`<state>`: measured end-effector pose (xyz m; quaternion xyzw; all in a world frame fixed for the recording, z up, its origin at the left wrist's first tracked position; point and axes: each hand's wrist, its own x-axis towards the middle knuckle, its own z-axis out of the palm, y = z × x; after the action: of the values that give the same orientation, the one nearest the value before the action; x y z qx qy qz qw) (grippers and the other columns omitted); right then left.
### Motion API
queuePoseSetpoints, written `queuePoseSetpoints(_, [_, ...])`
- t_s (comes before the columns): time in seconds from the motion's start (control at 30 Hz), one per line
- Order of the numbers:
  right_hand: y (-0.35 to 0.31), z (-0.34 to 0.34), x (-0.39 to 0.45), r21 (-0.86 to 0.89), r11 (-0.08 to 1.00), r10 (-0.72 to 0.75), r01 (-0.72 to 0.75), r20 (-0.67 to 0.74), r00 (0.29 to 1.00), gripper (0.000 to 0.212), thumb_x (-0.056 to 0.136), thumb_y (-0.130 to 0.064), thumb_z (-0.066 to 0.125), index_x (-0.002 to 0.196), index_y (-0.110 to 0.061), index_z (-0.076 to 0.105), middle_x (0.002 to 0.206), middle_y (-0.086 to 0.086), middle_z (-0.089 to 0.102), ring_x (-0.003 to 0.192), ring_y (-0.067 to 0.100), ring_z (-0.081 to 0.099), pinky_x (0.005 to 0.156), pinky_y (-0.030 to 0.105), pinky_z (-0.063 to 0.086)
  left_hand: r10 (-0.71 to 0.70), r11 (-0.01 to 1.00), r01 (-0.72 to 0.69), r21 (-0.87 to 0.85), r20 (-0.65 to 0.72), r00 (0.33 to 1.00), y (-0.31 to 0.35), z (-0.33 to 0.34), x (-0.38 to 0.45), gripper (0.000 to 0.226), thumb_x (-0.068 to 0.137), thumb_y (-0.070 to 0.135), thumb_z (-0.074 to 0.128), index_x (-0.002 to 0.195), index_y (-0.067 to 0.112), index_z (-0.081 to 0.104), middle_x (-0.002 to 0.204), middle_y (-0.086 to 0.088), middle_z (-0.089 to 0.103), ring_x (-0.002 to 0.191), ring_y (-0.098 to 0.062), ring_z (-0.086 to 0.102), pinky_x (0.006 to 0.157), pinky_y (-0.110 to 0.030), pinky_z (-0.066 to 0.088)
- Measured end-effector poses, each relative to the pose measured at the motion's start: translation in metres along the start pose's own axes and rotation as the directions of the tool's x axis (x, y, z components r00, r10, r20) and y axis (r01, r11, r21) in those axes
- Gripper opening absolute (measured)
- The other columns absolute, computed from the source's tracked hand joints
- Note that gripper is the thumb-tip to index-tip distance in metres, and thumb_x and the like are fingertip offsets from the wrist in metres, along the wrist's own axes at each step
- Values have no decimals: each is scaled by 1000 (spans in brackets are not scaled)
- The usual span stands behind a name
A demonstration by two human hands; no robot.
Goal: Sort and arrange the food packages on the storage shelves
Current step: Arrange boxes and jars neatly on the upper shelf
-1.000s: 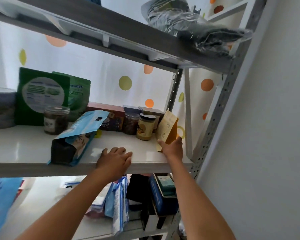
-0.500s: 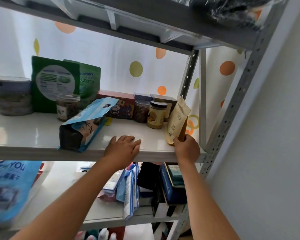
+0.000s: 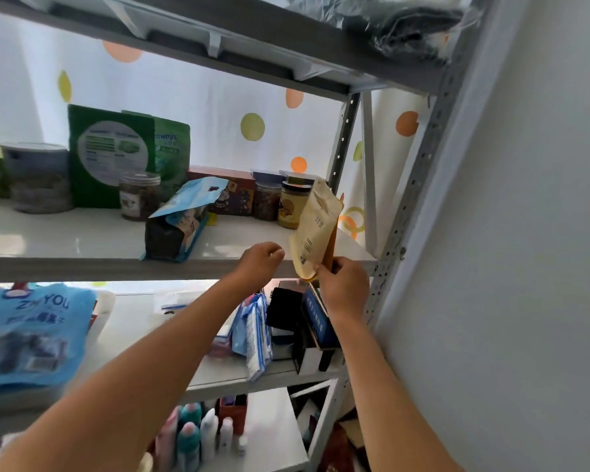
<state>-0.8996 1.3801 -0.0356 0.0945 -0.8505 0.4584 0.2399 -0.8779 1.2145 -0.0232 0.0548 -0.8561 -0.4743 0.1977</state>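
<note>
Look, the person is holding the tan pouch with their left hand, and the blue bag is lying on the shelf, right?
Not quite: the head view shows the right hand gripping the tan pouch by its bottom corner. The left hand holds nothing. The blue bag does lie on the shelf.

1. Setting: a home storage corner or pantry, tight against a plain white wall [image 3: 542, 233].
2. Grey perforated-steel shelving unit [image 3: 419, 172] with glossy white shelf boards [image 3: 65, 236] on several levels.
3. Middle board: green stand-up food pouches [image 3: 111, 155], clear plastic jars with dark contents [image 3: 138, 195], tan-labelled spread jar [image 3: 292, 207], blue foil bag lying on its side [image 3: 181, 226].
4. Lower board: blue printed pouches [image 3: 31, 332], dark boxes [image 3: 307, 328]. Lowest level: pastel toiletry bottles [image 3: 198, 434].
5. Backdrop: white curtain with orange and yellow-green dots [image 3: 252, 127], a domestic furnishing.
</note>
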Motion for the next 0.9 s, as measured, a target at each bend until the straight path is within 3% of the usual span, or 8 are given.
queuePoseSetpoints(0.07, [-9,-8,-27,63,998,-4,4,0,1000,23,91,-32,74,103,-13,76,100,0,77,88,19,72,74,31,57,-117,968,126,-218,53,992,1,1,-18,24,102,29,51,112,10,61,102,-7,55,94,-22,52,79,-36,50])
queuePoseSetpoints(0.13, [-17,-14,-51,114,993,6,-8,14,1000,22,89,-31,76,102,-13,77,97,-1,78,86,17,72,78,36,60,-270,849,337,-406,214,939,-2,-3,-42,35,100,43,52,119,13,54,110,-6,50,104,-27,53,74,-43,56])
queuePoseSetpoints(0.2, [-30,-22,-77,129,992,1,-3,19,1000,21,88,-30,77,101,-14,78,93,-2,78,82,14,71,78,38,60,-285,747,444,-494,367,886,-7,-11,-67,50,98,52,51,127,11,53,119,-8,55,115,-31,56,73,-42,56])
queuePoseSetpoints(0.3, [-49,-31,-124,128,991,-38,29,70,997,26,91,-30,75,112,-16,75,105,-3,77,93,11,71,83,33,60,-237,586,462,-666,404,884,-15,-19,-103,48,98,50,50,123,10,59,117,-12,67,107,-28,65,80,-43,56])
queuePoseSetpoints(0.47, [-70,-40,-198,138,990,10,-35,177,984,47,88,-40,76,130,-21,66,123,-6,71,110,13,68,94,37,59,-188,249,472,-846,436,880,-32,-36,-166,41,103,31,49,135,6,52,124,-17,62,109,-32,63,75,-43,60])
queuePoseSetpoints(0.63, [-82,-57,-258,265,957,22,-115,331,943,59,85,-34,80,138,-26,56,130,-9,64,118,9,60,94,32,58,-264,272,440,-856,373,889,-54,-56,-237,36,101,13,52,136,5,51,123,-19,64,114,-37,62,83,-51,58])
queuePoseSetpoints(0.77, [-84,-69,-303,456,838,91,-301,427,900,39,87,-39,73,123,-29,62,116,-6,69,107,12,68,84,33,62,-420,351,530,-772,376,826,-85,-60,-304,33,99,10,55,131,18,52,118,-15,66,104,-31,68,72,-48,60])
queuePoseSetpoints(0.9, [-84,-77,-347,456,778,168,-431,511,843,30,95,-41,62,115,-19,70,107,2,76,103,22,72,87,39,61,-508,302,563,-769,370,778,-116,-56,-366,37,100,7,52,135,18,48,120,-16,65,106,-34,66,76,-52,57])
